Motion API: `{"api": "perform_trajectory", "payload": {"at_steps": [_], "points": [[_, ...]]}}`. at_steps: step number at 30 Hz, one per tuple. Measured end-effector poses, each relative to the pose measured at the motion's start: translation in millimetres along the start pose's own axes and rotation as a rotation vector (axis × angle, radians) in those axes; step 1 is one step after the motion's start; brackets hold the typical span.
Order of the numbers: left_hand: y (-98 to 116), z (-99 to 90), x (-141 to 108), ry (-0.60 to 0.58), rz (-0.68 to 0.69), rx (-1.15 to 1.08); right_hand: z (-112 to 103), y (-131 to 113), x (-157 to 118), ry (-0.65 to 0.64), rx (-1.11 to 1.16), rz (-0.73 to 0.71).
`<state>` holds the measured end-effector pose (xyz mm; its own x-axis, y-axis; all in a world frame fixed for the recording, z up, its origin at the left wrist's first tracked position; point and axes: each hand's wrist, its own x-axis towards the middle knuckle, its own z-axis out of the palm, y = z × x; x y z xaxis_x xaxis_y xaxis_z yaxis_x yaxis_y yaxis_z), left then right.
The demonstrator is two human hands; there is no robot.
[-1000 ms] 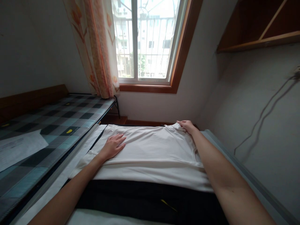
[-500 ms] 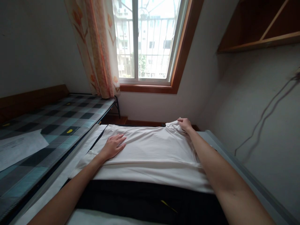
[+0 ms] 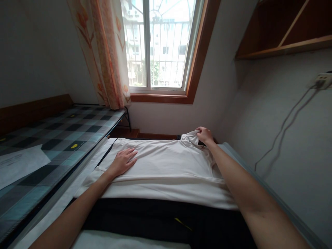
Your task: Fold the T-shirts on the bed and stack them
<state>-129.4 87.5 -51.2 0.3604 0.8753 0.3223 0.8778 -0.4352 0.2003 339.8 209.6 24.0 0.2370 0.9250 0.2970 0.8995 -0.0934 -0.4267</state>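
Note:
A white shirt lies spread over black cloth, its fabric creased in places. On the left part of the shirt my left hand rests flat, fingers stretched out. At the far right corner, my right hand pinches the shirt's edge between thumb and fingers and holds it raised. The gathered fabric bunches just left of that hand, and a dark patch shows beneath the lifted edge. A thin yellow mark shows on the black cloth close to me.
To the left stands a bed with a checked mattress, and a printed paper sheet lies on it. Ahead are a window and a flowered curtain. A wooden shelf and a socket with a cord are on the right wall.
My right hand has drawn the pinched edge up slightly, uncovering a dark patch below it. My left hand stays flat on the shirt. The view has turned slightly right.

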Motion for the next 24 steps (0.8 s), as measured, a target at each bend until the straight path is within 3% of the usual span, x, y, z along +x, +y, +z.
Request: {"api": "perform_trajectory", "payload": {"at_steps": [10, 16, 19, 22, 24], "points": [[0, 0.8, 0, 0.019, 0.008, 0.005, -12, -23, 3, 0.168, 0.035, 0.022], [0, 0.0, 0, -0.005, -0.006, 0.004, -29, -39, -2, 0.023, 0.329, -0.090], [-1, 0.6, 1, -0.005, -0.002, 0.003, -44, -38, -22, -0.221, 0.429, -0.217], [-1, 1.1, 1, 0.006, 0.001, 0.001, -58, -28, -53, -0.718, 0.446, -0.366], [-1, 0.8, 1, 0.003, 0.000, 0.000, -64, -19, -70, -0.986, 0.389, -0.383]]}}
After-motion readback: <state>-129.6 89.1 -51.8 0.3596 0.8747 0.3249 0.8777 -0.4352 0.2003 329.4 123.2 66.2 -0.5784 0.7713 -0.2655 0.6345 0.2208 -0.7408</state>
